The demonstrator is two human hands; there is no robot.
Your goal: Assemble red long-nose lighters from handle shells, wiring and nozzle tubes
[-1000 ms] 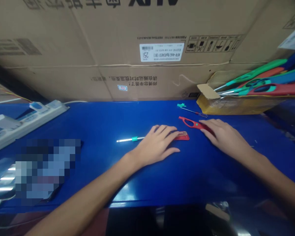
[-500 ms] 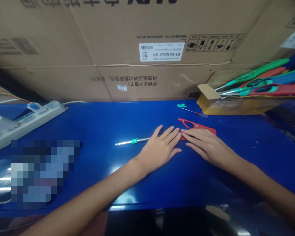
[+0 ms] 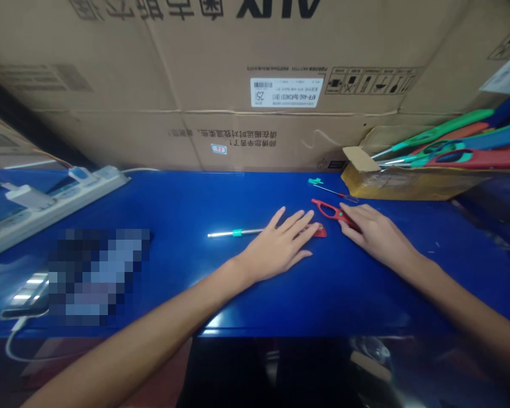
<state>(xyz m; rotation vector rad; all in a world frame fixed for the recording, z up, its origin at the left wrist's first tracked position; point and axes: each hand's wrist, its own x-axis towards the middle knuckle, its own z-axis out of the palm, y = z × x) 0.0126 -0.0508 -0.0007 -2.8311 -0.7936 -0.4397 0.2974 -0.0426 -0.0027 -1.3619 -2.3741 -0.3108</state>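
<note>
My left hand (image 3: 278,243) lies with its fingers spread over a slim tool, whose metal shaft (image 3: 223,233) with a green band points left. The tool's red end (image 3: 321,230) shows past my fingertips. My right hand (image 3: 376,235) has its fingers closed on a red handle piece (image 3: 331,212) with an oval opening, which lies on the blue table (image 3: 263,306). Behind that piece is a small screwdriver (image 3: 346,196) with a clear handle, and a small green part (image 3: 315,181) is by its tip.
A yellow-taped box (image 3: 399,184) of green, red and blue tools stands at the back right. The large carton (image 3: 221,124) closes off the back. At left are a power strip (image 3: 80,192) and a blurred-out item (image 3: 104,277).
My right hand has moved right, away from my left fingertips, and taken hold of the red handle piece. The tool's red end has come into view. The whole view has shifted slightly.
</note>
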